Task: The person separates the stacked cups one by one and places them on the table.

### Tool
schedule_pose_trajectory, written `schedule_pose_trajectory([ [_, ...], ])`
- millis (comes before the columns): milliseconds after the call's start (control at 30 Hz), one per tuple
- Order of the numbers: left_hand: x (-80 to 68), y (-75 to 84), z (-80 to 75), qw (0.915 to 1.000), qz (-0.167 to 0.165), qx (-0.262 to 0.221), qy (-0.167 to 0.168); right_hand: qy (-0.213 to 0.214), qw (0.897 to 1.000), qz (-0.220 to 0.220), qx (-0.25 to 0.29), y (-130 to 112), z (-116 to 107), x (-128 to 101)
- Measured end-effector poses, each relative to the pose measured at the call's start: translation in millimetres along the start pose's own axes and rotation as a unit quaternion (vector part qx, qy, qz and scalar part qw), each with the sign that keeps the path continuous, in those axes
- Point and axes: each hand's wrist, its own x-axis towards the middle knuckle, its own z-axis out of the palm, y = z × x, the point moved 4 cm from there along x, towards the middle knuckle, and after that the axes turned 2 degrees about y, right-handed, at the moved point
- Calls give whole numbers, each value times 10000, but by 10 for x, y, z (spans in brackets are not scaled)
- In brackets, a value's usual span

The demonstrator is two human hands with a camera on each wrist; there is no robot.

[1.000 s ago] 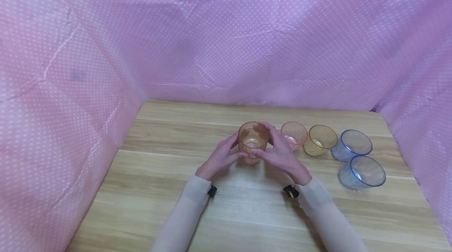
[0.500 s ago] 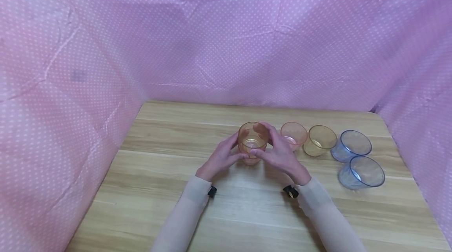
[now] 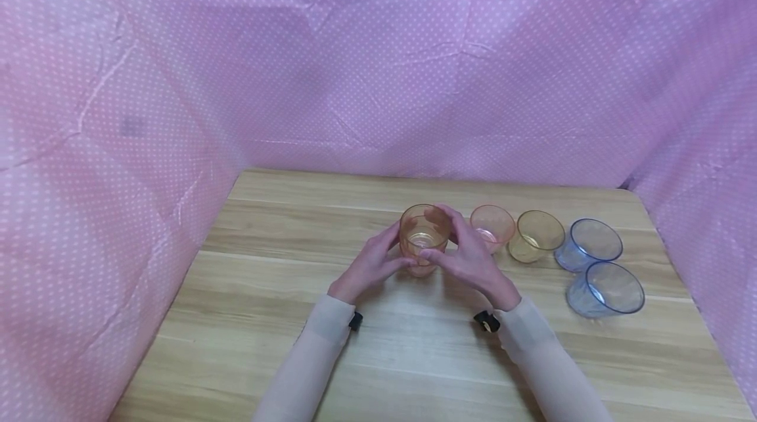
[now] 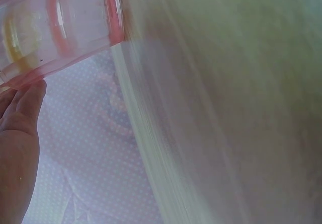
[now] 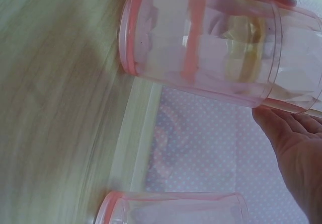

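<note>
Stack of cups (image 5: 166, 43): near the middle of the desk (image 3: 195, 343), it is held upright; yellow is seen at its mouth and pink at its bottom, which seems to be rested on the desk.
Left hand (image 3: 372, 261): it is curved round the left side of the stack, with the thumb in front.
Right hand (image 3: 473, 257): the same grip is made from the right; probably both are used so that the nested cups are kept straight.
Single cups: a pink cup (image 3: 492, 221), a yellow cup (image 3: 537, 234) and a blue cup (image 3: 591, 241) are lined up to the right, perhaps to leave room for the hands; a nearer blue cup (image 3: 609, 290) is placed in front.
Hard to see: the nested cups cannot be counted surely through clear walls; the fingers are partly hidden; whether the blue ones are touching cannot be told.
</note>
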Motion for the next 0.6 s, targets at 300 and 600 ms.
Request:
schedule_pose_trajectory([
  [300, -2, -7, 0, 10000, 17, 26, 0, 6, 10000, 60, 37, 7, 4, -3],
  [600, -12, -3, 4, 9999, -60, 87, -14, 36, 9999, 122, 7, 13, 0, -11],
])
